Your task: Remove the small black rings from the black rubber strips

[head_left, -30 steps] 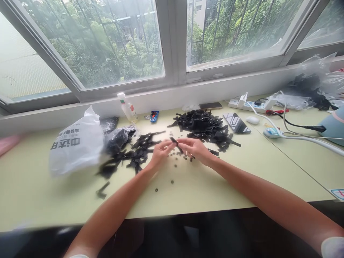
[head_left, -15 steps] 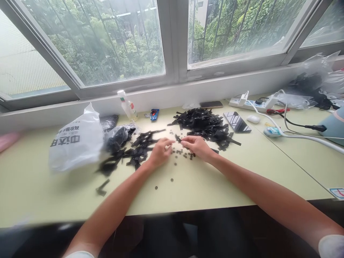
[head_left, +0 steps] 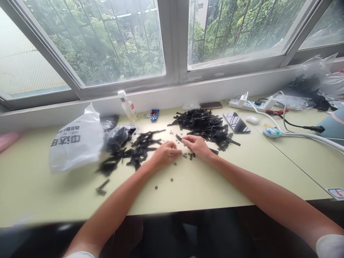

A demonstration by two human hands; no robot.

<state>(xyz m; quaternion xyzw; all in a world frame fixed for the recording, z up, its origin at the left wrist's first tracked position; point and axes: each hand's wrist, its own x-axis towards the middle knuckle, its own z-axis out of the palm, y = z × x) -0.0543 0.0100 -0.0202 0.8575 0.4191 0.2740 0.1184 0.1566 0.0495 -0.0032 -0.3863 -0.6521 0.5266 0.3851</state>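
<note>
A white bag (head_left: 76,143) with dark print sits at the far left of the table (head_left: 40,193), bulging and upright. Just right of it lies a clear bag (head_left: 118,136) stuffed with black material, and behind that a small white bottle (head_left: 128,106) leans against the sill. A loose spread of black strips (head_left: 141,148) runs from the clear bag toward the middle of the table; one stray strip (head_left: 102,187) lies apart, nearer the table's front edge.

The left hand (head_left: 163,156) rests on the table just right of those strips, fingers curled down over a scatter of small dark rings (head_left: 188,155); whether it pinches one cannot be told. A few more rings lie apart, nearer the front edge. The right hand (head_left: 196,145) is close beside the left, almost touching it, and its fingertips pinch a short black strip (head_left: 178,137) that points up and to the left.

Behind the right hand is a larger pile (head_left: 204,123) of black strips. Right of the pile lies a phone (head_left: 236,122), face up, with a second phone (head_left: 211,105) farther back. Beyond them sit a white power strip (head_left: 251,104), a white cable (head_left: 303,135) trailing right, and crumpled plastic (head_left: 314,79) with black material at the far right corner.
</note>
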